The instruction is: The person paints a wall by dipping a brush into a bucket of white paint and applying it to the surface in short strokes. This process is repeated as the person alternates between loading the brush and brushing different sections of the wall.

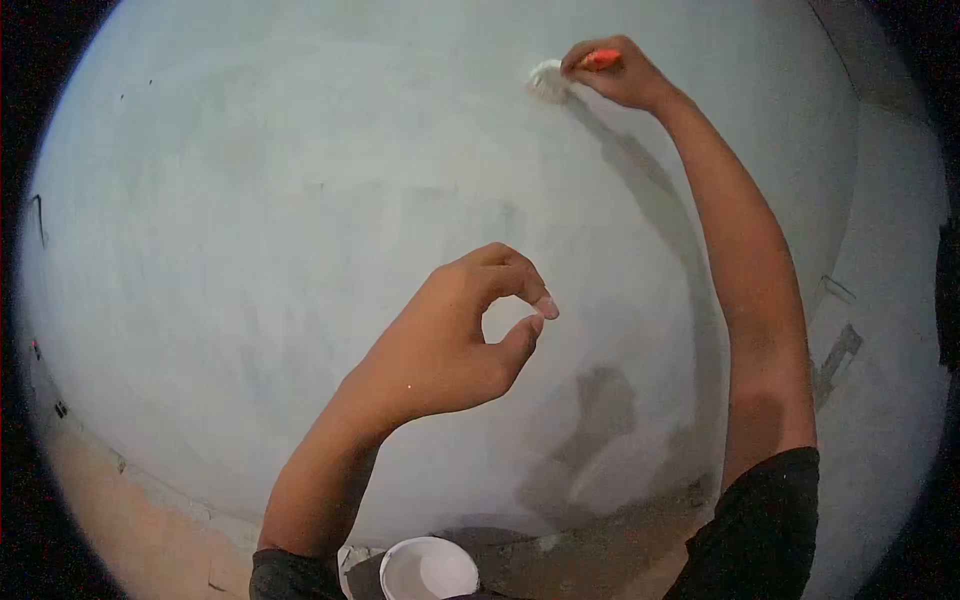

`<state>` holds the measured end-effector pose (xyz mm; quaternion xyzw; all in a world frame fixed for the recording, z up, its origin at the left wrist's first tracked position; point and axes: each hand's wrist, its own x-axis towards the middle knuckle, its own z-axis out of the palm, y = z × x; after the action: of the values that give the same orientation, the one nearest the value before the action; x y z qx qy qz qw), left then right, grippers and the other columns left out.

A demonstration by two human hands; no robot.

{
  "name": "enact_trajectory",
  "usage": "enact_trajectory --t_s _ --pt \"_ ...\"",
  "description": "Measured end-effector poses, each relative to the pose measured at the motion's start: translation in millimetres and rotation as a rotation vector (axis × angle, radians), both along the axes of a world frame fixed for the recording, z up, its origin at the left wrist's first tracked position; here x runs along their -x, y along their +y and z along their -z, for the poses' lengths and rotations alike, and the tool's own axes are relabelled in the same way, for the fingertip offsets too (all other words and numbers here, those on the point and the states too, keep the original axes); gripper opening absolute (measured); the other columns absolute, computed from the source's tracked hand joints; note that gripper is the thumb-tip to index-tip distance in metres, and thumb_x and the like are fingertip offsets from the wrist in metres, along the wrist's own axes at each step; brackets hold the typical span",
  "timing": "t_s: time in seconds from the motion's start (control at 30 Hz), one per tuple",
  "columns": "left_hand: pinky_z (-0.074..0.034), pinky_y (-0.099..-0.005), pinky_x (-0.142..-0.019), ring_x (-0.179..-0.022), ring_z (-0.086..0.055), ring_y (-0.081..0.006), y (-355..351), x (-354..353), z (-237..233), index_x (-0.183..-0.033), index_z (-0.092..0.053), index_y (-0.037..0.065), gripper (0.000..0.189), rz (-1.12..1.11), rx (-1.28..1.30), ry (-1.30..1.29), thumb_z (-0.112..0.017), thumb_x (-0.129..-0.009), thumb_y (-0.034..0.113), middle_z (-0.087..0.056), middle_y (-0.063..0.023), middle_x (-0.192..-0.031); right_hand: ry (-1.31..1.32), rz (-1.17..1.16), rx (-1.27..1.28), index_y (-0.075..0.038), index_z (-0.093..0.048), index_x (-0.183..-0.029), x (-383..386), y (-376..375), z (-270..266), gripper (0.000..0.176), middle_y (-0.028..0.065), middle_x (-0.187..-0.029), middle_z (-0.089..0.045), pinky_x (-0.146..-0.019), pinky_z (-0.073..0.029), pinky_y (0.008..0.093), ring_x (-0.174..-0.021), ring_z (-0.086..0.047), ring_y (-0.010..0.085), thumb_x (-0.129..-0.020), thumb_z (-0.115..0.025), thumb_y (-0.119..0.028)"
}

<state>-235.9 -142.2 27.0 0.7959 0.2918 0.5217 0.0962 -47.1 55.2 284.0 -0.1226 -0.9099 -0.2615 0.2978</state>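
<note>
The right hand (620,72) has its thumb and fingers bunched round the handle of a paintbrush (601,59), pinching it close to the bristles, with the orange end poking out past the knuckles. The brush sits high on the pale wall (300,250), its whitish bristles splayed against the surface and pointing off to the person's left.

Lower down and nearer the person, the left hand (455,330) hangs in front of the wall, well apart from the brush. Its thumb and forefinger curl into a ring, the tips meeting or all but meeting; from here I can't tell which.

Both bare forearms run back to dark sleeves (758,520), the right one stretched long and upward, the left bent. A soft shadow (640,160) of the right arm trails down the wall from the brush.

Below the hands, close to the person, stands a white bucket (405,572), with brownish floor (130,490) along the foot of the wall. Over to the right, a side wall (895,270) carries a dark, narrow patch (838,360).
</note>
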Motion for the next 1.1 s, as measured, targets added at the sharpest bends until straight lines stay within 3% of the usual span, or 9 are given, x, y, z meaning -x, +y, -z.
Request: enact_trajectory --t_s 0.13,0.33,0.4,0.53,0.63,0.73,0.77,0.87,1.1 --pt "-0.048 -0.0359 -0.083 -0.1 -0.06 -0.0228 -13.4 0.1 -6.3 -0.093 -0.066 0.007 0.012 -0.062 0.036 0.022 -0.064 -0.082 0.002 -0.063 -0.0076 -0.109 0.091 -0.055 -0.394 -0.003 -0.069 -0.093 1.8 -22.7 -22.7 0.007 0.0063 -0.09 -0.071 -0.079 -0.053 0.0304 -0.083 -0.066 0.0184 -0.086 -0.068 -0.005" --pt "-0.049 -0.0371 -0.085 -0.104 -0.06 -0.023 -14.7 1.2 -5.4 -0.094 -0.067 0.008 0.012 -0.102 0.001 0.015 -0.064 -0.084 0.004 -0.063 -0.0072 -0.111 -0.081 0.033 -0.409 -0.003 -0.066 -0.091 2.2 -6.9 33.3 0.015 0.0072 -0.091 -0.067 -0.073 -0.051 0.0353 -0.081 -0.064 0.0234 -0.078 -0.065 0.005" --pt "-0.049 -0.0374 -0.085 -0.104 -0.06 -0.023 -11.7 0.1 -4.1 -0.094 -0.067 0.008 0.012 -0.103 0.009 0.008 -0.064 -0.084 0.004 -0.063 -0.0071 -0.111 -0.103 -0.025 -0.331 -0.004 -0.065 -0.088 4.6 3.8 74.9 0.023 0.0088 -0.082 -0.061 -0.067 -0.05 0.0374 -0.076 -0.061 0.0288 -0.069 -0.065 0.008" --pt "-0.049 -0.038 -0.086 -0.104 -0.06 -0.0229 -3.0 -0.5 -2.0 -0.094 -0.067 0.009 0.012 -0.093 -0.003 0.011 -0.064 -0.084 0.004 -0.063 -0.0068 -0.111 -0.176 -0.101 -0.235 -0.006 -0.064 -0.087 1.9 8.3 135.7 0.022 0.0095 -0.08 -0.058 -0.063 -0.048 0.0383 -0.072 -0.059 0.0282 -0.069 -0.065 0.005" --pt "-0.049 -0.0381 -0.086 -0.104 -0.06 -0.0229 3.5 -1.2 -2.1 -0.095 -0.067 0.009 0.012 -0.088 0.01 0.013 -0.064 -0.084 0.004 -0.063 -0.0065 -0.111 -0.262 -0.098 0.038 -0.008 -0.067 -0.086 -1.4 2.4 152.7 0.019 0.0112 -0.082 -0.064 -0.067 -0.051 0.038 -0.074 -0.063 0.0296 -0.07 -0.066 0.004" --pt "-0.049 -0.038 -0.086 -0.104 -0.06 -0.0231 5.9 -3.1 -1.6 -0.095 -0.067 0.009 0.013 -0.087 -0.005 0.016 -0.064 -0.084 0.004 -0.063 -0.0066 -0.111 -0.226 -0.264 0.247 -0.005 -0.068 -0.085 -2.6 3.7 140.3 0.014 0.009 -0.081 -0.069 -0.068 -0.051 0.0335 -0.07 -0.064 0.0223 -0.073 -0.066 0.002" --pt "-0.049 -0.038 -0.086 -0.104 -0.06 -0.0231 6.8 -4.1 -1.8 -0.095 -0.067 0.009 0.013 -0.087 -0.004 0.016 -0.064 -0.084 0.004 -0.063 -0.0066 -0.111 -0.122 -0.154 0.454 -0.005 -0.069 -0.087 -5.4 3.8 132.4 0.009 0.0045 -0.08 -0.069 -0.063 -0.049 0.0298 -0.068 -0.061 0.0137 -0.079 -0.066 -0.002" --pt "-0.049 -0.0371 -0.085 -0.102 -0.06 -0.0233 10.0 -9.6 -2.9 -0.095 -0.067 0.008 0.012 -0.057 0.011 0.025 -0.064 -0.083 0.004 -0.063 -0.007 -0.11 0.171 -0.011 0.655 -0.004 -0.069 -0.084 -2.0 -4.9 92.7 0.006 0.0027 -0.078 -0.068 -0.058 -0.048 0.0264 -0.067 -0.058 0.0095 -0.078 -0.068 -0.003" --pt "-0.047 -0.0335 -0.08 -0.096 -0.06 -0.0229 14.5 -21.7 2.0 -0.092 -0.066 0.006 0.012 0.005 -0.024 0.009 -0.064 -0.081 0.001 -0.063 -0.008 -0.106 0.189 -0.029 0.323 -0.003 -0.065 -0.078 -6.1 21.9 -6.7 0.006 0.0043 -0.069 -0.065 -0.052 -0.047 0.0261 -0.057 -0.056 0.0092 -0.074 -0.061 -0.001"
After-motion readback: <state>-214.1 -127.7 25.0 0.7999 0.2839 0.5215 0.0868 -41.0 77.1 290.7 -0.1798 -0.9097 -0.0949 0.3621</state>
